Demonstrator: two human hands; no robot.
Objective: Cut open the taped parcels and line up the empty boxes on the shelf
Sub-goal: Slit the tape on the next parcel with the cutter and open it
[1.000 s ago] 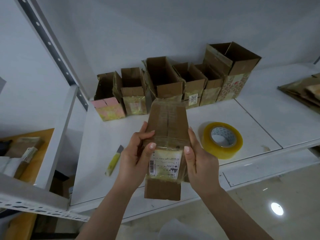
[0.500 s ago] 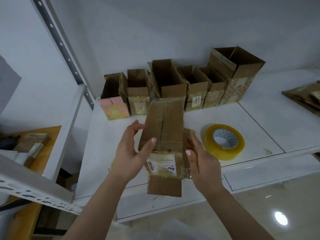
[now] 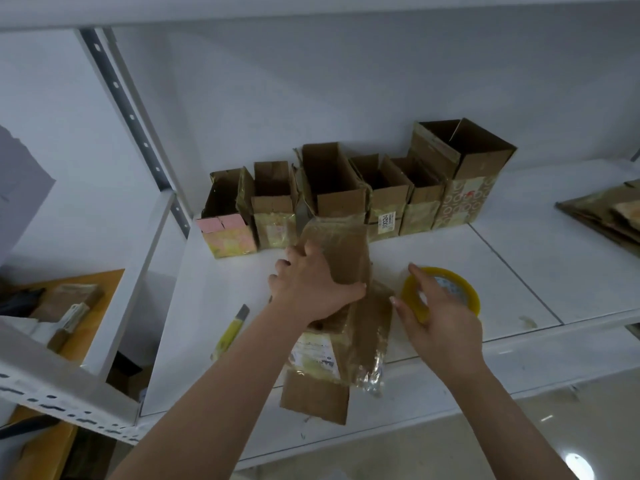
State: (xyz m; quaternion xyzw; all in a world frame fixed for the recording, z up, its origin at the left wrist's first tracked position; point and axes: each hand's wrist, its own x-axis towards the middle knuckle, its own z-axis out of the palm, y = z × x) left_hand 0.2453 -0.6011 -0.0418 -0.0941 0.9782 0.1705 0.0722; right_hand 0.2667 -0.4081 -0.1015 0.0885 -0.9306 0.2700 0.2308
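On the white shelf [image 3: 433,258], near its front edge, I saw the opened cardboard parcel [image 3: 343,317] lying long-ways, its bottom flap hanging past the edge and a printed label on its near face. Left hand [image 3: 308,285] gripped the parcel's upper part, thumb curled across the front, fingers wrapped over the left side. Right hand [image 3: 440,320] held nothing: fingers spread and relaxed, hovering just right of the parcel and partly covering the yellow roll of packing tape [image 3: 464,289]; whether fingertips touched the roll I could not tell. Along the back wall stood a row of six opened empty boxes [image 3: 349,195], flaps up, side by side. Yellow utility knife [image 3: 232,330] lay on the shelf left of the left forearm. Flattened cardboard [image 3: 609,213] sat at the far right.
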